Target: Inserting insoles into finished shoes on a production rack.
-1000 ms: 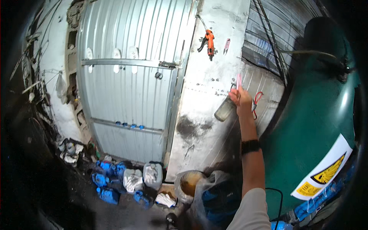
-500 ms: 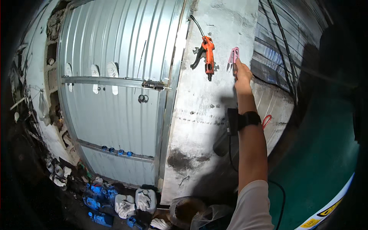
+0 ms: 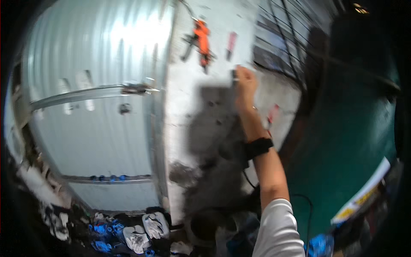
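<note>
Nearest, a white fabric short sleeve (image 3: pixel 278 229) is cut off by the lower edge, and a wide black band (image 3: pixel 259 148) wraps the right forearm. Beyond, the right hand (image 3: pixel 245 81) is blurred; its fingers look bent beside a small dark object (image 3: pixel 234 76), but whether they grip it I cannot tell. On the right, a large rounded green tank (image 3: pixel 338 150) fades into darkness. Small pink-handled snips (image 3: pixel 231 43) lie against the pale plastered wall (image 3: pixel 182 81), just beyond the hand and apart from it, their blades smeared. Left of them is an orange air gun with a black lever (image 3: pixel 203 40). At far left, a corrugated grey metal door (image 3: pixel 94 132) runs out of view.
</note>
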Demonstrator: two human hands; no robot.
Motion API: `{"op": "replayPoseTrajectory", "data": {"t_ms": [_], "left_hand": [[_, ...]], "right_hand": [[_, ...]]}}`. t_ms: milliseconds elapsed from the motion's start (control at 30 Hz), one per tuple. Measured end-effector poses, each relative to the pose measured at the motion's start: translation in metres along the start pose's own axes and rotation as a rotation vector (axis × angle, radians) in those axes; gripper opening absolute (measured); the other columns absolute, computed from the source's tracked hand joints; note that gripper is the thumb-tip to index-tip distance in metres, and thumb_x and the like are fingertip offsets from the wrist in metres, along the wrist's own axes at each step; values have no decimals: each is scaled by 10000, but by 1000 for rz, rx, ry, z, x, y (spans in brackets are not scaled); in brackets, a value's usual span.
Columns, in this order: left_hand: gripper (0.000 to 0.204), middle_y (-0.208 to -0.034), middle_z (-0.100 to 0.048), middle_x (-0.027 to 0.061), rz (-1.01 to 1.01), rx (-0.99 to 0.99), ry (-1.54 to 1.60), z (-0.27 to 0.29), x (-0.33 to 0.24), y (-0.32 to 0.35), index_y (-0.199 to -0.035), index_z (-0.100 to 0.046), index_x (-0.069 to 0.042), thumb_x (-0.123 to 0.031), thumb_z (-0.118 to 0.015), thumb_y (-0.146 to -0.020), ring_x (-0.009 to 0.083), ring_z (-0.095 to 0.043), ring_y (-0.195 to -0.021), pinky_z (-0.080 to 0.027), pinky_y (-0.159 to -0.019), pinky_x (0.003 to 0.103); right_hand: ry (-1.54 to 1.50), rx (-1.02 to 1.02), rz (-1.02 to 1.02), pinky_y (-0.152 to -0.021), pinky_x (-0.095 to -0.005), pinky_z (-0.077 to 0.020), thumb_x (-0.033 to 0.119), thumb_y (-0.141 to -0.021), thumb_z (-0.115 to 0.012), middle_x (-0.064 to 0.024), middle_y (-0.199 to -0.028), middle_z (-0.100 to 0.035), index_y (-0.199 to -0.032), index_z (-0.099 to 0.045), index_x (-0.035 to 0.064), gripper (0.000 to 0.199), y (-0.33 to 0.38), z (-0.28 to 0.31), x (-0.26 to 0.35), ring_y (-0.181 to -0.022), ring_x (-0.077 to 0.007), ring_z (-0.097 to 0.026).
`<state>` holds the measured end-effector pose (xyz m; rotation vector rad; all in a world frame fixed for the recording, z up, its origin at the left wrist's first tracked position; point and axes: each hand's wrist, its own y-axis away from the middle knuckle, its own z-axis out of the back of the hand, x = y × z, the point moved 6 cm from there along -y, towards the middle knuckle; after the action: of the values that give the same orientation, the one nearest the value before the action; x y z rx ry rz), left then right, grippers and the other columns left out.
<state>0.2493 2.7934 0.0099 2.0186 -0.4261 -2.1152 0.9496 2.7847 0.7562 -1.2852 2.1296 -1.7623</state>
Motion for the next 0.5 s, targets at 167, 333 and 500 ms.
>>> {"op": "replayPoseTrajectory", "data": {"t_ms": [167, 333, 500], "left_hand": [[445, -1103, -490, 144, -125, 347, -304, -6, -42, -78, -1216, -388, -78, -255, -527, -832, 283, -528, -849, -462, -676, 399], [412, -1064, -505, 137, -314, 712, -447, -84, -53, -107, -1198, -401, -70, -224, -521, -835, 267, -533, -800, -462, -640, 381], [380, -1025, -521, 131, -499, 1069, -504, -183, -34, -66, -1180, -414, -62, -193, -514, -838, 251, -539, -750, -463, -604, 362]], "right_hand": [[566, 377, -255, -683, -273, -449, 131, -836, -548, -87, -857, -608, -888, -588, -2, 148, 251, 50, 39, -764, -161, -573], [617, 296, -1246, -555, -249, -420, 318, -842, -557, -18, -711, -578, -908, -607, 33, 297, 521, 196, 120, -628, -75, -499], [594, -240, -1542, -502, -213, -411, 297, -832, -567, -26, -741, -600, -884, -618, 47, 260, 700, 270, 265, -568, -74, -495]]}}
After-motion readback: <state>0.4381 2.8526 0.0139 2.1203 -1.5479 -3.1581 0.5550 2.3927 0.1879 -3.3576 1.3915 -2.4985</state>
